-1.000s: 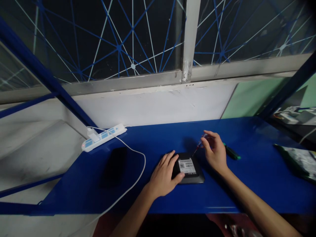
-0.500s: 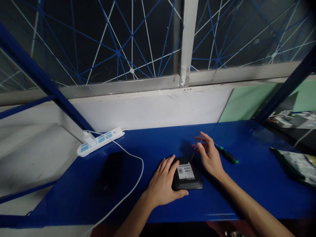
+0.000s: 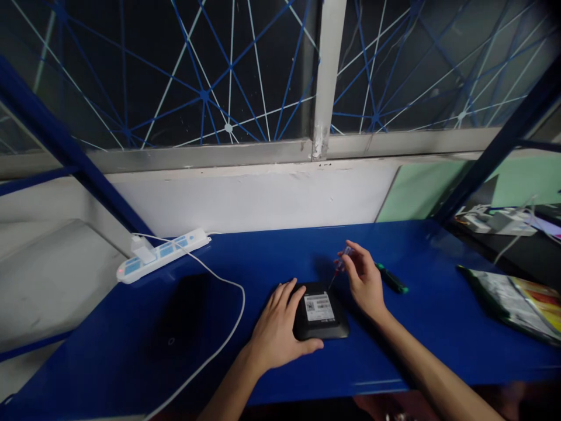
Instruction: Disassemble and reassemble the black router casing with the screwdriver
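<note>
Low in the middle of the frame, a black box [image 3: 340, 328] lies flat on the blue tabletop [image 3: 263, 252], its white label [image 3: 319, 307] facing up. The left hand [image 3: 275, 334] is laid over its left side, fingers spread wide and thumb stretched along the near edge; whether the thumb touches I cannot tell. From here that looks like bracing, so that the box can't slide or turn, and the label and far right corner are left uncovered.

The right hand [image 3: 366, 285] pinches a screwdriver [image 3: 336, 271] by its clear handle, fingers drawn narrow around it near the top. A light grip like that would suit twisting. The shaft slants down to the box's far right corner, though I can't make out if the tip is seated.

A green tool [image 3: 393, 279] lies just right of that hand, perhaps put there for easy reach. Toward the left, a white strip [image 3: 164, 256] sits at the tabletop's far edge, its cable [image 3: 242, 304] curving down well left of the box. A bag [image 3: 512, 304] lies at the right.
</note>
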`<state>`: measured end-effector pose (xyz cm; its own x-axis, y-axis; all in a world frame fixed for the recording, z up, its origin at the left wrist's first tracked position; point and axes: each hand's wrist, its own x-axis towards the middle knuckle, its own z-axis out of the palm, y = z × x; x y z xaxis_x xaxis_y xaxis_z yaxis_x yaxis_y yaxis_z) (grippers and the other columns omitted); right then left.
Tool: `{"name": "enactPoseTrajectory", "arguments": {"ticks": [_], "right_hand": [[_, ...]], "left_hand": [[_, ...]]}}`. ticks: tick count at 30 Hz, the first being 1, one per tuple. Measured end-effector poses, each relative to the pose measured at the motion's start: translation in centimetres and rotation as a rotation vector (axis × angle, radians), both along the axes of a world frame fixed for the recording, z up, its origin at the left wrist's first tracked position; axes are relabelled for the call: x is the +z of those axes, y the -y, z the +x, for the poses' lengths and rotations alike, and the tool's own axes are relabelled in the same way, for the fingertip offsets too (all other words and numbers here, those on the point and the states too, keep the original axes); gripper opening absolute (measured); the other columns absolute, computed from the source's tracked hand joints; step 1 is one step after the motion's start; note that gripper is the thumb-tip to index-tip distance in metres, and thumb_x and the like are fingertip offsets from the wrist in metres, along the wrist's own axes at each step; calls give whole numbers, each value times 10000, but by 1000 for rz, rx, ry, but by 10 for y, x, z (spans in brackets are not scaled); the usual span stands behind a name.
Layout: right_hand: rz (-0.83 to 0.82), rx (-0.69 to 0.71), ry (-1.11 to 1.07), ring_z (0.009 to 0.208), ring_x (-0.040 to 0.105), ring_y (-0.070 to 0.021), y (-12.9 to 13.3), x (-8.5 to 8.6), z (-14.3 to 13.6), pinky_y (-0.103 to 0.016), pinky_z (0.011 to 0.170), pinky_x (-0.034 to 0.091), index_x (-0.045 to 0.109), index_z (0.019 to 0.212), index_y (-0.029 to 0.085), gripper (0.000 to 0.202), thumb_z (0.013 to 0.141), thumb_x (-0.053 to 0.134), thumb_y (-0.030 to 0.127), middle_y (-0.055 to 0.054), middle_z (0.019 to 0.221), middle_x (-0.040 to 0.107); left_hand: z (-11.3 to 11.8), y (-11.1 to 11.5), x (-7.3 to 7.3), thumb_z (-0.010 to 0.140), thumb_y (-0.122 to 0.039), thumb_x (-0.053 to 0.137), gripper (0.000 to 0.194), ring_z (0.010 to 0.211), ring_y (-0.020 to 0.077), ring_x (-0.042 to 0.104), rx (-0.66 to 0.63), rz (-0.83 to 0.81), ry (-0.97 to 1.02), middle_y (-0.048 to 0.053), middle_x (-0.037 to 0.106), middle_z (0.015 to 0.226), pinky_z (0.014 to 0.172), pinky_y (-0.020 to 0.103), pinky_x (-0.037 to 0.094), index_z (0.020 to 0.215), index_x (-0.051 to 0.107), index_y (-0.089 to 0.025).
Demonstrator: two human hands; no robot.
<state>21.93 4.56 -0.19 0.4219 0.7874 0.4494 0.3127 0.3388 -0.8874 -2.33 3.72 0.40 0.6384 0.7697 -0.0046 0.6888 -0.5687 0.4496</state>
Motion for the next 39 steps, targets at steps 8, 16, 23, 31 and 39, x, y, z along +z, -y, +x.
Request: {"name": "enactPoseTrajectory", "arguments": {"ticks": [8, 16, 23, 31, 39], "right_hand": [[17, -9, -12, 688, 661, -163, 1, -2, 0, -324, 664, 571, 586, 1243, 253, 349, 934, 613, 413, -15, 898, 626], [-4, 90, -93, 956, 723, -224, 0, -4, 3, -375, 778, 605, 510, 1411, 267, 460, 994, 475, 456, -117, 1327, 638], [39, -35, 39, 696, 621, -140, -2, -4, 3, -308, 692, 571, 603, 1298, 257, 423, 906, 655, 408, -6, 896, 586], [-3, 1, 47, 828, 677, -188, -3, -5, 8, -369, 769, 580, 556, 1357, 255, 440, 975, 506, 469, -72, 1098, 646], [-23, 43, -8, 869, 718, -205, -3, -5, 7, -404, 815, 586, 467, 1461, 272, 511, 998, 442, 485, -107, 1285, 652]], "left_hand": [[-1, 0, -4, 705, -632, 787, 1050, 1509, 386, 231, -4, 6, -8, 112, 227, 1662, 1199, 580, 297, 1553, 313, -234], [0, 0, -6, 718, -633, 766, 1039, 1514, 399, 219, -12, 21, 8, 124, 220, 1663, 1197, 592, 287, 1559, 294, -248], [-1, 1, -6, 743, -666, 722, 1034, 1520, 410, 191, 9, -14, -12, 93, 177, 1678, 1190, 600, 296, 1578, 259, -267], [-3, -1, -16, 748, -705, 694, 1032, 1512, 417, 213, 11, 12, 15, 99, 186, 1675, 1198, 584, 288, 1579, 273, -262], [-2, 1, -10, 753, -700, 685, 1049, 1519, 418, 177, 13, -21, -22, 116, 140, 1679, 1200, 595, 270, 1589, 255, -234]]}}
